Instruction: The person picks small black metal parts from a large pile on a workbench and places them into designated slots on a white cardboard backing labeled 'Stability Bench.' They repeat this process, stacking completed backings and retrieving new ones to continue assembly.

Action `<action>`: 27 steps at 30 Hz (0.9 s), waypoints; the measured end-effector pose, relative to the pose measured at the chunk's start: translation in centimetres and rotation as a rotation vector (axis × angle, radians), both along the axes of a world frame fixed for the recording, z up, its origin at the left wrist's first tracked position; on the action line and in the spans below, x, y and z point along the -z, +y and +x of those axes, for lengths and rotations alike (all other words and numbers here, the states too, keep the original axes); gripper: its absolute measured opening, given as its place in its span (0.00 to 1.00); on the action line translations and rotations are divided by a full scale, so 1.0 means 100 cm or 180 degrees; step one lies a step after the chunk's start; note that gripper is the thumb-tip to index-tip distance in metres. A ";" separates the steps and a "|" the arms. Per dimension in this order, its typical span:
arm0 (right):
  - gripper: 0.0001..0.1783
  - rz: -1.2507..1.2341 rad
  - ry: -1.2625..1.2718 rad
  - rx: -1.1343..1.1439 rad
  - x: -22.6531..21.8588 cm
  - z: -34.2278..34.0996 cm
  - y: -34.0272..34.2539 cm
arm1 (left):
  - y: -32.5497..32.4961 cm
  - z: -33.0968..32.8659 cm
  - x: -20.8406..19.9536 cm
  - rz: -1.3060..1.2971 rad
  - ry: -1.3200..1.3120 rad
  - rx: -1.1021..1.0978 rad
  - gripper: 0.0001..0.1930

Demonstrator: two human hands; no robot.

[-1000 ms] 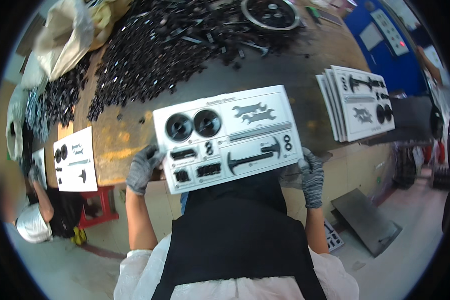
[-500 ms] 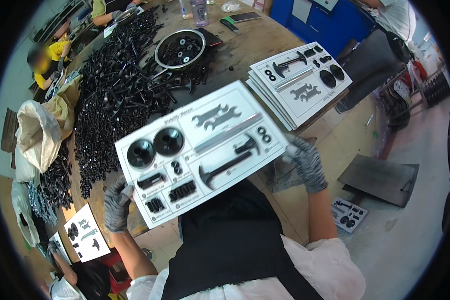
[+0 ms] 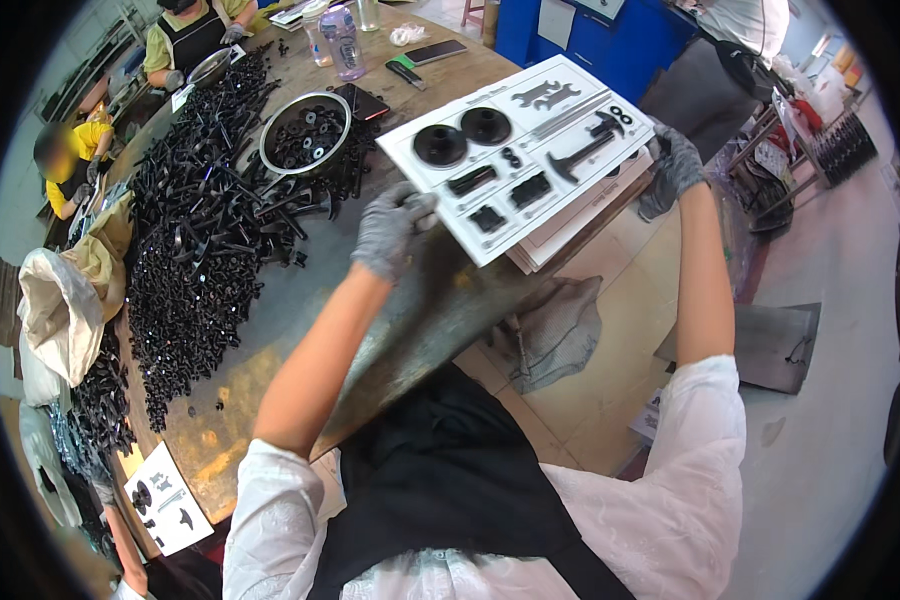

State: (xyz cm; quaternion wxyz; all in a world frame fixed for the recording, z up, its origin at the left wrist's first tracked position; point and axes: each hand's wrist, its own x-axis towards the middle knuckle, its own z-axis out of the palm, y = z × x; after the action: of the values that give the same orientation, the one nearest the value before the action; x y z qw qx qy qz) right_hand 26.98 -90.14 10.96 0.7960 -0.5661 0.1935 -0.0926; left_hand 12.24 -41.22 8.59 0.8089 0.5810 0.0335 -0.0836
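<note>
A white hardware card [image 3: 402, 148], with black parts and grey wrenches on its face, is held up tilted in both my hands. My left hand [image 3: 392, 228], in a grey glove, pinches its left edge. My right hand [image 3: 678, 165], gloved alike, closes round its right corner; the fingertips are partly hidden. Under the held card lies a stack of similar cards [image 3: 578, 222] at the table's right edge. Whether the held card rests on the stack, I cannot tell.
Heaps of black hardware [image 3: 195, 240] cover the table's left side, with a metal bowl of washers [image 3: 307, 135] beside them. Bottles [image 3: 344, 45], a phone [image 3: 436, 52] and a green-handled cutter [image 3: 405, 72] lie farther back. Co-workers [image 3: 65, 165] sit along the left; another card [image 3: 170, 520] stands lower left.
Both hands have carried the card away from my body and to the right, over the stack. It now covers most of that stack. My arms are stretched farther out.
</note>
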 end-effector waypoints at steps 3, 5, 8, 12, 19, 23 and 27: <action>0.12 -0.0176 -0.0029 -0.0136 0.001 0.041 -0.049 | -0.051 0.020 0.015 0.0063 0.0030 -0.0139 0.11; 0.11 -0.0252 0.0075 -0.0144 0.007 0.057 -0.057 | -0.069 0.026 0.023 -0.0022 0.0072 -0.0281 0.10; 0.11 -0.0145 0.0241 -0.0124 0.018 0.074 -0.057 | -0.075 0.034 0.033 0.0076 0.0140 -0.0175 0.08; 0.11 -0.0355 0.0355 -0.0127 0.057 0.066 -0.108 | -0.087 0.035 0.030 0.0314 0.0104 0.0080 0.07; 0.14 0.0372 0.0398 0.0173 0.077 0.063 -0.046 | -0.068 0.025 0.020 0.0505 0.0251 -0.0151 0.04; 0.19 -0.4317 -0.1243 -0.0685 0.095 0.042 -0.105 | -0.073 0.006 0.020 0.0015 -0.0033 -0.0276 0.14; 0.18 -0.1958 -0.0529 -0.0232 0.093 0.024 -0.110 | -0.003 -0.068 0.000 0.0242 -0.0529 -0.0221 0.20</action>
State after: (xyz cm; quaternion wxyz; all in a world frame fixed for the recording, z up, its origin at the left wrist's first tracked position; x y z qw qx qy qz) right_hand 29.41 -101.09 1.61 0.6033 -0.7773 0.0703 -0.1641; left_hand 5.41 -41.56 8.62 0.7887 0.6146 -0.0105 -0.0057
